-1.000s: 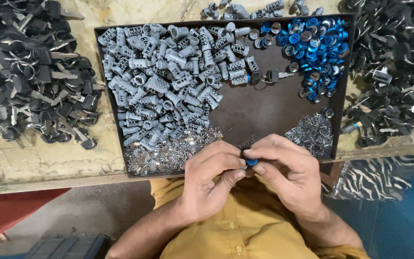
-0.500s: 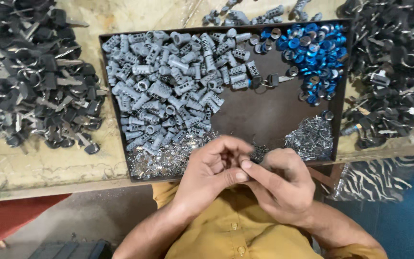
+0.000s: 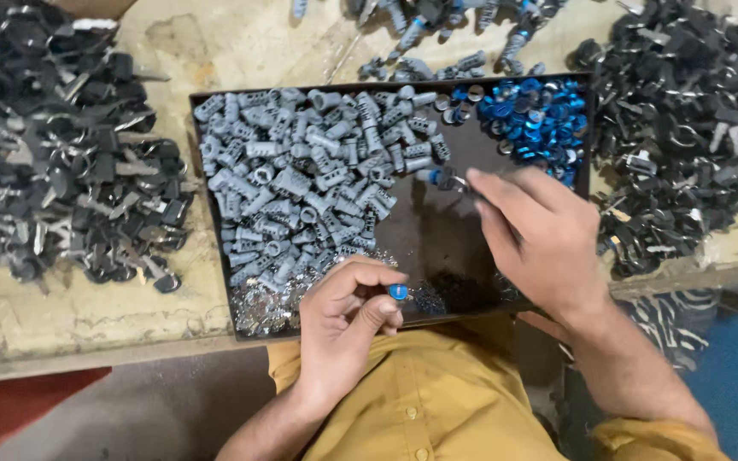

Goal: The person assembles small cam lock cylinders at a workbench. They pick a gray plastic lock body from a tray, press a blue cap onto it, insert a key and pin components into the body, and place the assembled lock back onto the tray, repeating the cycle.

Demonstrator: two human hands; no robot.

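L hand [image 3: 348,312] sits at near edge of tray [image 3: 207,222], fingers [image 3: 360,277] curled in, thumb and forefinger clamped on a small blue cap [image 3: 398,292]. Left of tray, dark pile [image 3: 53,171] on bench; in tray, grey cylinders [image 3: 301,188] fill the left half, silver bits [image 3: 262,299] near L hand. R hand [image 3: 540,239] is over tray mid-right, fingers [image 3: 493,192] together, tips pinched on a small metal piece [image 3: 448,179] by the grey heap. Blue caps [image 3: 531,124] lie top right. Vs 0.5 s ago: hands were joined at the near edge; now R hand has gone out to the heap, L hand holds cap alone.
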